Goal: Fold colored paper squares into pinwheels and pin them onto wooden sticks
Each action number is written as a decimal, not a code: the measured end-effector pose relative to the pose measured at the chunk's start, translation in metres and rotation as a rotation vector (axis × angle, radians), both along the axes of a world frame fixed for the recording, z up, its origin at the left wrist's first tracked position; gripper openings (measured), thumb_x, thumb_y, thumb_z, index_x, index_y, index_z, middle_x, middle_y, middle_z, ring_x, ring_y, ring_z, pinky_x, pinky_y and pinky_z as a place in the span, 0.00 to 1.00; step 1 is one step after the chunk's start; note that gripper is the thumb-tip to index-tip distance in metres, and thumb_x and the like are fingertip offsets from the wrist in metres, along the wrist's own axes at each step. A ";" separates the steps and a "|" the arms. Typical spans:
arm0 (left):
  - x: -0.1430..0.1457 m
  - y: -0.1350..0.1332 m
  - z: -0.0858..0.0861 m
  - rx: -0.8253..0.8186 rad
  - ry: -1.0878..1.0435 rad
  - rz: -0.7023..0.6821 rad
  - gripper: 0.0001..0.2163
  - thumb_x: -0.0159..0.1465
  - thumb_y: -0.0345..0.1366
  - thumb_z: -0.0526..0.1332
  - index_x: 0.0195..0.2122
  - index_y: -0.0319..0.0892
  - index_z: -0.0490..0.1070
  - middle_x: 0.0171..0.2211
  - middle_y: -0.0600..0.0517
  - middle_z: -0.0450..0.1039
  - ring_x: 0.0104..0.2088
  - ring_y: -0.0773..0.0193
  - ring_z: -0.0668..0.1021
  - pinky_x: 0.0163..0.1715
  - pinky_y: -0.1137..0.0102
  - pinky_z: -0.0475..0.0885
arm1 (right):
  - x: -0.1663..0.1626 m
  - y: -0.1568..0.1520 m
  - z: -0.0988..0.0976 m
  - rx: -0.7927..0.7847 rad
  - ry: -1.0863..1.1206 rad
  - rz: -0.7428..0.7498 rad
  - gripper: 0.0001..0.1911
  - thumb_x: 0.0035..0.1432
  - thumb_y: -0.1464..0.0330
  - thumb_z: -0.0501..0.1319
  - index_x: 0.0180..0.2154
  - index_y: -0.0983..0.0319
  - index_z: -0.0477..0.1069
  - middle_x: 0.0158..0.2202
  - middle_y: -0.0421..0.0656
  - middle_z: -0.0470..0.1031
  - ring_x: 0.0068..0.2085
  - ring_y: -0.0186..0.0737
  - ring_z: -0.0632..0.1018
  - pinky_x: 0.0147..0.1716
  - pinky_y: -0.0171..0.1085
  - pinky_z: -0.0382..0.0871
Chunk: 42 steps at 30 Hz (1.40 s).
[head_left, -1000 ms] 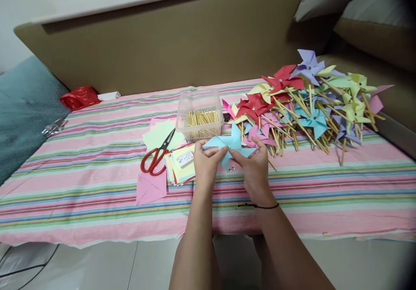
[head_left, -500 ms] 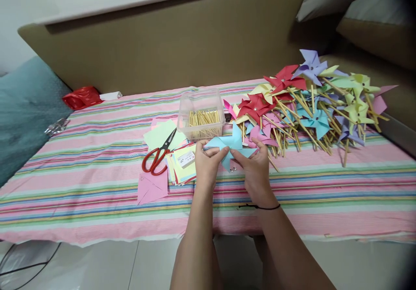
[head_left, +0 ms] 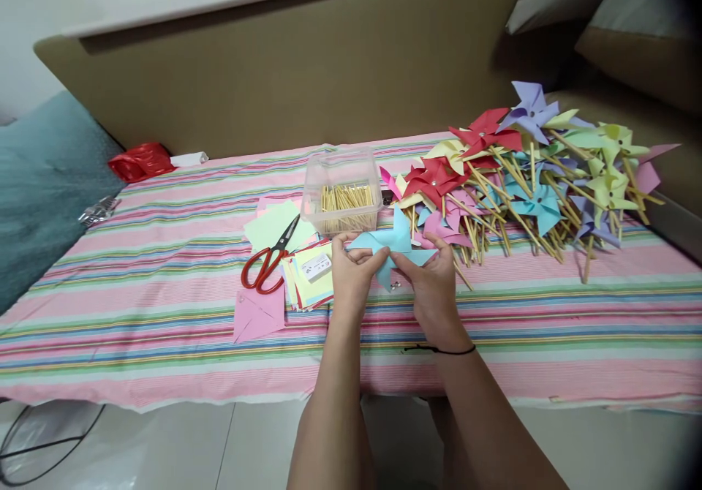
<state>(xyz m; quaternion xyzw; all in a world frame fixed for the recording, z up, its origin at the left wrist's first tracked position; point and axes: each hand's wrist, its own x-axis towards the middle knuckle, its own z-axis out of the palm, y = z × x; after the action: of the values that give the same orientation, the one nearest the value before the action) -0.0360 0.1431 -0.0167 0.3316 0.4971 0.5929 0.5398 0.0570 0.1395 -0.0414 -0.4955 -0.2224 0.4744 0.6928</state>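
Observation:
A light blue paper pinwheel (head_left: 402, 238) is held between my two hands, its blades folded in toward the middle. My left hand (head_left: 351, 270) grips its left side, thumb pressed near the centre. From the right, my right hand (head_left: 433, 278) pinches it, the thumb also at the centre. Whatever lies under the thumbs is hidden. Tiny shiny pieces (head_left: 395, 285) rest on the cloth just below the pinwheel. Left of my hands is a stack of coloured paper squares (head_left: 299, 285) with a small white box (head_left: 316, 268) on top.
Red-handled scissors (head_left: 268, 263) lie across pale green paper (head_left: 274, 223), above a cut pink square (head_left: 259, 314). A clear plastic box (head_left: 359, 221) holds many short sticks. Finished pinwheels (head_left: 540, 197) are heaped at the right. A red plastic bag (head_left: 141, 162) sits at the back left.
The view has shifted very slightly. Both hands keep the same hold on the blue pinwheel.

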 end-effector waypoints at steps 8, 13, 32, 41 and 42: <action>-0.006 0.002 -0.002 -0.044 0.092 0.061 0.29 0.42 0.34 0.72 0.40 0.44 0.55 0.19 0.60 0.71 0.18 0.70 0.71 0.22 0.75 0.67 | 0.003 -0.001 -0.002 0.041 -0.042 0.098 0.42 0.33 0.69 0.75 0.51 0.59 0.59 0.37 0.41 0.77 0.33 0.40 0.79 0.36 0.42 0.77; -0.015 0.004 0.000 -0.028 0.094 0.151 0.29 0.43 0.33 0.72 0.42 0.43 0.56 0.20 0.59 0.72 0.20 0.68 0.74 0.25 0.73 0.69 | 0.014 0.000 0.001 -0.007 -0.109 0.164 0.31 0.42 0.62 0.72 0.47 0.59 0.63 0.29 0.39 0.79 0.31 0.40 0.80 0.35 0.41 0.77; -0.034 0.007 -0.002 0.035 -0.061 0.220 0.30 0.43 0.33 0.72 0.43 0.41 0.56 0.18 0.62 0.70 0.19 0.72 0.72 0.22 0.77 0.64 | 0.028 0.003 -0.026 -0.036 -1.232 0.536 0.10 0.43 0.80 0.63 0.17 0.62 0.75 0.24 0.46 0.75 0.31 0.45 0.75 0.32 0.41 0.66; -0.034 0.006 -0.001 0.008 0.059 0.209 0.29 0.43 0.34 0.72 0.42 0.43 0.56 0.19 0.61 0.71 0.19 0.70 0.72 0.24 0.76 0.64 | 0.035 -0.004 -0.012 0.017 -0.528 0.425 0.10 0.46 0.63 0.70 0.29 0.62 0.78 0.32 0.47 0.81 0.33 0.44 0.81 0.32 0.41 0.76; -0.033 0.006 0.000 0.005 0.077 0.213 0.29 0.43 0.34 0.72 0.41 0.43 0.56 0.20 0.61 0.71 0.20 0.70 0.73 0.24 0.75 0.65 | 0.035 -0.004 -0.010 0.008 -0.470 0.423 0.10 0.45 0.62 0.71 0.28 0.62 0.78 0.29 0.46 0.81 0.32 0.43 0.80 0.31 0.40 0.76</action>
<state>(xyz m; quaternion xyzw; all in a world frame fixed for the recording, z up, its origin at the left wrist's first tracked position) -0.0694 0.1493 -0.0170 0.3007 0.5484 0.6348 0.4537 0.0923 0.1356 -0.0511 -0.5318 -0.4765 0.4796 0.5101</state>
